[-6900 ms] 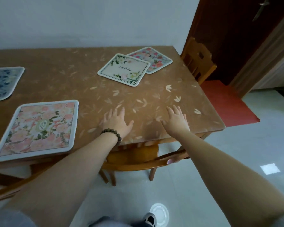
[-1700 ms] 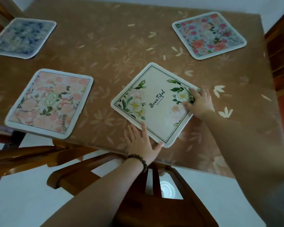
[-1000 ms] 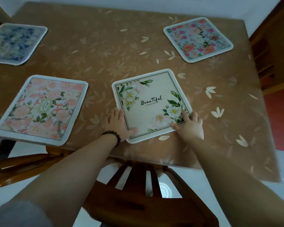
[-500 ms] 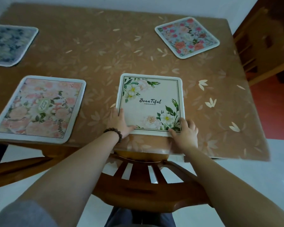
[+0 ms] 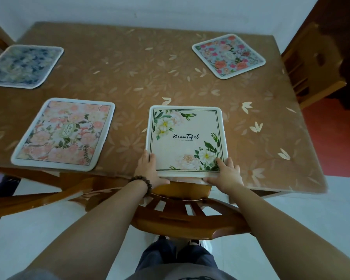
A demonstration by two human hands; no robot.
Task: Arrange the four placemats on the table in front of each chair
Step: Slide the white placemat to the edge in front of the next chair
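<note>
at the far left edge of the surface (image 5: 129,63) a blue placemat (image 5: 23,66) lies in front of a chair only just visible there. nearer, along the near edge, a pink placemat (image 5: 64,134) lies flat before a wooden chair (image 5: 38,199) tucked under. to its right the white "beautiful" placemat (image 5: 186,140) sits square against the near edge, right above the chair (image 5: 182,219) the person stands behind. the left hand (image 5: 150,172), a bead bracelet (image 5: 142,183) on its wrist, pinches the mat's near left corner, thumb under the edge; the right hand (image 5: 224,174) grasps the near right corner the same way. toward the far right corner a red-flowered placemat (image 5: 228,56) lies turned at an angle beside the right-hand chair (image 5: 311,63). so three mats look settled, and i'd say that last one wants straightening. the surface wears a brown leaf-print cover; a pale wall stands behind, with white floor tiles and a red floor patch (image 5: 329,142) at right.
</note>
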